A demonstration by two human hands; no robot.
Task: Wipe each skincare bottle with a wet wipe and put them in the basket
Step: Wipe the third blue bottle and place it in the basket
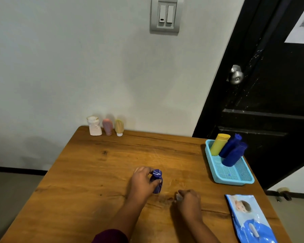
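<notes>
My left hand (142, 181) grips a small dark blue bottle (157, 179) that stands upright on the wooden table (98, 172). My right hand (189, 200) rests on the table to the right of it, fingers curled round a small crumpled wet wipe (178, 196) that barely shows. The turquoise basket (218, 178) at the right edge holds a yellow bottle (219, 144) and two dark blue bottles (233, 153), all leaning. At the far edge stand a white bottle (94, 126), a pink tube (107, 126) and a yellow tube (119, 127).
A blue wet-wipe pack (249, 220) lies at the table's near right corner. The table stands against a white wall, with a dark door (270, 85) and its knob behind the basket.
</notes>
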